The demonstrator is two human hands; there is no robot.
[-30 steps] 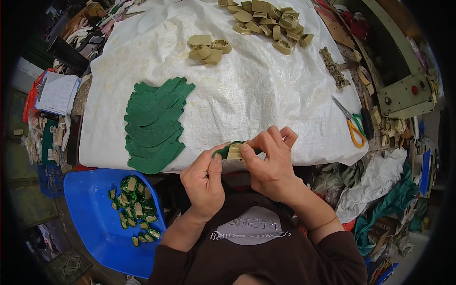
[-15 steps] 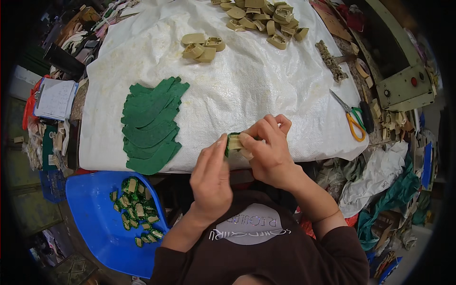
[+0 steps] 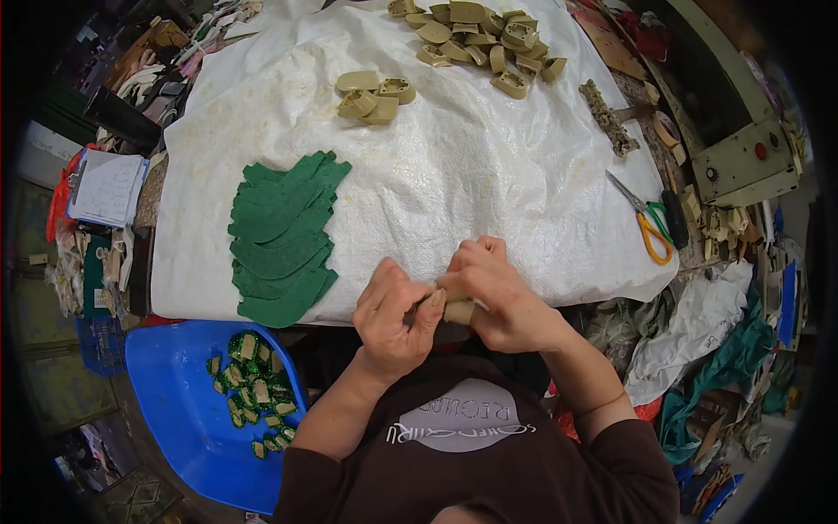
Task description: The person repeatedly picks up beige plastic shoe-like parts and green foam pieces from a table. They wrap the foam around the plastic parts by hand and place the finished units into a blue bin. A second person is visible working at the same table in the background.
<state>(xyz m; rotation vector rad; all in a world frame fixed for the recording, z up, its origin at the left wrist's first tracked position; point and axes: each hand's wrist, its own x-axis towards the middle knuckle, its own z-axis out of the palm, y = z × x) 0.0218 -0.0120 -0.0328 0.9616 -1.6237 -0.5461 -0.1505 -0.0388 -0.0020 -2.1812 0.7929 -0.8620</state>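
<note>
Over the near edge of the white sheet (image 3: 384, 218), my two hands meet on a beige shoe heel (image 3: 459, 312). My right hand (image 3: 499, 301) is closed round it from the right. At its left end, the thumb and fingers of my left hand (image 3: 393, 316) are pinched together. Fingers hide most of the heel, and no green shows on it now. To the left lies an overlapping stack of curved green covering pieces (image 3: 284, 236). Farther off sit a small group of bare beige heels (image 3: 377, 96) and a larger heap of them (image 3: 480, 39).
A blue basin (image 3: 170, 437) at lower left holds several glittery green heels (image 3: 257, 384). Scissors (image 3: 650, 223) with orange and green handles lie at the right edge. A clipboard (image 3: 106, 188) sits far left; a grey-green machine box (image 3: 746, 166) stands at right.
Both hands have come slightly nearer to me. My left fingers have gone from nearly straight to bent and pinching, and the green-edged face of the heel has gone from sight.
</note>
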